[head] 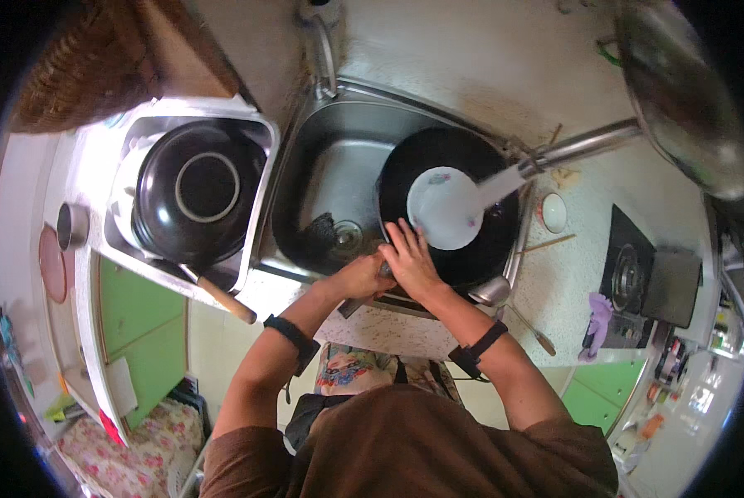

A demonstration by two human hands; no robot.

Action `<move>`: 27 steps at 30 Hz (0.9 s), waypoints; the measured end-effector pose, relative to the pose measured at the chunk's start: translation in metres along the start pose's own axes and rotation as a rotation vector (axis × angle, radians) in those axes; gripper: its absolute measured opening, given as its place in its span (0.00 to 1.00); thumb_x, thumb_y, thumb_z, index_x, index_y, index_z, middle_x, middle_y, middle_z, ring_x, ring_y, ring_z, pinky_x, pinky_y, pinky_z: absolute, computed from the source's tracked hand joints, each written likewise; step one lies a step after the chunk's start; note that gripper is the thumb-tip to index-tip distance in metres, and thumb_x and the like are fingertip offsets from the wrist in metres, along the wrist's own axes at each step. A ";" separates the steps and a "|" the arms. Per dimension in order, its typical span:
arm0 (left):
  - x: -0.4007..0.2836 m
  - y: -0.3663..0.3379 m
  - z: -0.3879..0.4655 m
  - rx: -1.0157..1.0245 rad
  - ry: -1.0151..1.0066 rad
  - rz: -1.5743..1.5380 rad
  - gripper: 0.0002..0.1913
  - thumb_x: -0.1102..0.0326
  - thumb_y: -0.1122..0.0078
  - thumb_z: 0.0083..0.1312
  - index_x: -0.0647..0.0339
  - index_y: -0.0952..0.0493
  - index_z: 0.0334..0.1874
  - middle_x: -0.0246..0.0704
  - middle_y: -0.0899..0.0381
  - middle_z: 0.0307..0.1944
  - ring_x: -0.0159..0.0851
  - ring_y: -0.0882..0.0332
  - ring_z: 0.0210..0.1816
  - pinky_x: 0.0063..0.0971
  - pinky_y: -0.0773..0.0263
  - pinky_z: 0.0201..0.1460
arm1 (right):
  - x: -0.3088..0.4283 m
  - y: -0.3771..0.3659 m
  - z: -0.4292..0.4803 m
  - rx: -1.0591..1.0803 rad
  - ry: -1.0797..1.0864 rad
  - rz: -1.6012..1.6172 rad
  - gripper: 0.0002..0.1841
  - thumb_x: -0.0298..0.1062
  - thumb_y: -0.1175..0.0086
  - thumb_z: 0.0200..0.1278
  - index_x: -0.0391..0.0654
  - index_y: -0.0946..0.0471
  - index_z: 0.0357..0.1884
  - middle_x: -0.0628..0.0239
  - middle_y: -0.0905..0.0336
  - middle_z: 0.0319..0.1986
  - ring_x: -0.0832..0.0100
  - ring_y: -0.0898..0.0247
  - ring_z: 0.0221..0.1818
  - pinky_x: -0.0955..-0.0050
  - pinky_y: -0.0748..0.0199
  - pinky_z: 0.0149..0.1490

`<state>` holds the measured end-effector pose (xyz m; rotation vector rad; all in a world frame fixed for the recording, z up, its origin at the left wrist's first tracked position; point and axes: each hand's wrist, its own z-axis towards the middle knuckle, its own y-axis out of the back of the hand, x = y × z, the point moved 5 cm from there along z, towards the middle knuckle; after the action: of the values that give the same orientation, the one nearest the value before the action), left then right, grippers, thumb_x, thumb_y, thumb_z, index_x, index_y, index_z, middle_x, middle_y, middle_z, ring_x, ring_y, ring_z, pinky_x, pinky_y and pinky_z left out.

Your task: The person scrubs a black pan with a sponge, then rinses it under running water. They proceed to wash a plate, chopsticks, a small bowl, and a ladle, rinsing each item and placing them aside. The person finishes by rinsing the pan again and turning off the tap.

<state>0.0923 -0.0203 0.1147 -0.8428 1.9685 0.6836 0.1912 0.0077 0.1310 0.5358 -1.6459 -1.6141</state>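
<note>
A large dark wok [403,149] rests in the right part of the stainless steel sink [347,162]. Inside it lies a white floral dish [437,205], partly behind a metal-handled strainer or lid. My left hand [365,277] is closed around the wok's handle [353,306] at the near edge. My right hand [411,258] lies on the wok's near-left rim beside the dish, fingers extended and slightly apart; its palm side is hidden. A dark mesh scrubber [322,230] sits by the drain [348,236], left of my hands.
A black pot [208,187] lies upside down in the left basin. A wooden-handled utensil [225,299] overhangs the counter. At right are a small bowl [553,213], chopstick [546,243], ladle [491,291], purple cloth [598,324] and gas stove [627,274]. A faucet [327,59] stands behind.
</note>
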 end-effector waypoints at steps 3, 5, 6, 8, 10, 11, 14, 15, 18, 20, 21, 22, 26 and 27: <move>-0.004 0.013 0.003 0.006 -0.223 0.250 0.21 0.58 0.40 0.57 0.66 0.31 0.47 0.48 0.22 0.31 0.39 0.20 0.32 0.34 0.28 0.31 | 0.002 -0.002 -0.003 0.010 -0.022 -0.010 0.14 0.29 0.50 0.53 0.41 0.30 0.43 0.50 0.41 0.56 0.49 0.45 0.61 0.42 0.50 0.61; 0.003 0.025 0.010 0.092 -0.168 0.164 0.20 0.52 0.48 0.61 0.65 0.27 0.44 0.43 0.21 0.31 0.38 0.21 0.34 0.32 0.26 0.32 | 0.004 0.000 -0.004 -0.003 -0.029 -0.013 0.14 0.28 0.51 0.53 0.41 0.30 0.44 0.50 0.41 0.56 0.50 0.44 0.60 0.42 0.52 0.62; 0.010 0.030 0.016 0.167 -0.053 0.029 0.21 0.51 0.50 0.62 0.65 0.27 0.44 0.42 0.21 0.31 0.38 0.21 0.34 0.31 0.26 0.32 | 0.005 0.001 -0.004 0.013 -0.032 -0.028 0.14 0.27 0.51 0.53 0.41 0.31 0.44 0.50 0.41 0.56 0.51 0.44 0.60 0.42 0.52 0.62; 0.024 0.042 0.020 0.218 0.159 -0.277 0.22 0.49 0.56 0.65 0.62 0.24 0.42 0.36 0.21 0.30 0.37 0.21 0.34 0.28 0.25 0.32 | 0.007 0.004 -0.002 0.017 -0.051 -0.054 0.15 0.26 0.51 0.53 0.41 0.31 0.46 0.50 0.41 0.56 0.52 0.43 0.60 0.43 0.53 0.63; 0.032 0.062 0.029 0.063 0.207 0.278 0.15 0.56 0.55 0.64 0.58 0.22 0.40 0.34 0.20 0.34 0.38 0.21 0.34 0.30 0.26 0.35 | 0.009 0.010 0.001 -0.024 -0.059 0.002 0.16 0.24 0.51 0.51 0.41 0.31 0.46 0.50 0.41 0.56 0.53 0.42 0.59 0.43 0.53 0.63; 0.030 0.072 0.033 -0.045 0.160 0.728 0.14 0.57 0.53 0.63 0.56 0.20 0.38 0.33 0.19 0.37 0.37 0.21 0.37 0.30 0.27 0.38 | 0.009 0.012 0.003 -0.024 -0.051 0.018 0.16 0.23 0.51 0.51 0.41 0.30 0.45 0.50 0.42 0.56 0.53 0.42 0.59 0.43 0.53 0.63; 0.036 0.082 0.047 0.004 0.217 1.101 0.15 0.56 0.54 0.63 0.54 0.23 0.45 0.37 0.30 0.56 0.45 0.28 0.50 0.35 0.31 0.50 | 0.009 0.015 0.006 -0.047 -0.070 0.037 0.16 0.22 0.51 0.52 0.41 0.30 0.45 0.49 0.41 0.55 0.52 0.41 0.58 0.43 0.54 0.63; 0.038 0.084 0.052 0.048 0.208 1.146 0.16 0.55 0.53 0.63 0.54 0.23 0.47 0.37 0.33 0.58 0.45 0.31 0.54 0.35 0.33 0.52 | 0.008 0.015 0.007 -0.055 -0.070 0.019 0.14 0.24 0.51 0.54 0.41 0.30 0.45 0.49 0.39 0.55 0.53 0.41 0.58 0.43 0.54 0.63; 0.047 0.081 0.071 0.158 0.171 1.193 0.20 0.51 0.52 0.62 0.52 0.28 0.53 0.37 0.38 0.62 0.47 0.39 0.61 0.36 0.37 0.57 | 0.005 0.014 0.008 -0.078 -0.094 0.022 0.09 0.30 0.51 0.58 0.42 0.27 0.41 0.50 0.36 0.53 0.51 0.38 0.57 0.41 0.54 0.63; 0.059 0.078 0.081 0.142 0.186 1.094 0.23 0.50 0.53 0.62 0.51 0.32 0.58 0.38 0.39 0.62 0.49 0.41 0.62 0.37 0.37 0.58 | 0.004 0.015 0.007 -0.125 -0.086 0.039 0.08 0.30 0.51 0.58 0.41 0.27 0.39 0.49 0.36 0.52 0.50 0.38 0.57 0.40 0.54 0.63; 0.065 0.072 0.077 -0.015 0.188 0.998 0.26 0.50 0.52 0.61 0.52 0.36 0.60 0.38 0.40 0.63 0.49 0.41 0.62 0.37 0.38 0.59 | 0.004 0.017 0.007 -0.156 -0.082 0.041 0.07 0.30 0.51 0.58 0.41 0.26 0.38 0.49 0.35 0.52 0.49 0.38 0.56 0.39 0.55 0.63; 0.077 0.072 0.081 0.074 0.199 0.920 0.29 0.51 0.49 0.58 0.54 0.36 0.61 0.39 0.40 0.63 0.49 0.42 0.63 0.38 0.40 0.61 | 0.002 0.016 0.008 -0.131 -0.088 0.037 0.06 0.30 0.51 0.57 0.40 0.26 0.35 0.48 0.35 0.51 0.48 0.39 0.56 0.39 0.55 0.63; 0.103 0.058 0.096 0.265 -0.039 0.853 0.33 0.54 0.43 0.53 0.58 0.37 0.61 0.41 0.40 0.61 0.48 0.43 0.63 0.40 0.42 0.62 | 0.000 0.023 0.009 -0.153 -0.105 0.087 0.08 0.30 0.50 0.54 0.42 0.28 0.36 0.46 0.35 0.52 0.49 0.39 0.57 0.38 0.54 0.62; 0.108 0.057 0.101 0.283 -0.053 0.864 0.33 0.54 0.42 0.52 0.58 0.37 0.60 0.41 0.39 0.61 0.48 0.42 0.62 0.40 0.41 0.62 | 0.000 0.023 0.010 -0.131 -0.100 0.079 0.09 0.30 0.50 0.54 0.42 0.28 0.37 0.47 0.35 0.52 0.49 0.39 0.57 0.38 0.54 0.62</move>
<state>0.0552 0.0560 -0.0192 0.2386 2.2820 0.8517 0.1887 0.0164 0.1547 0.3237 -1.5988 -1.6995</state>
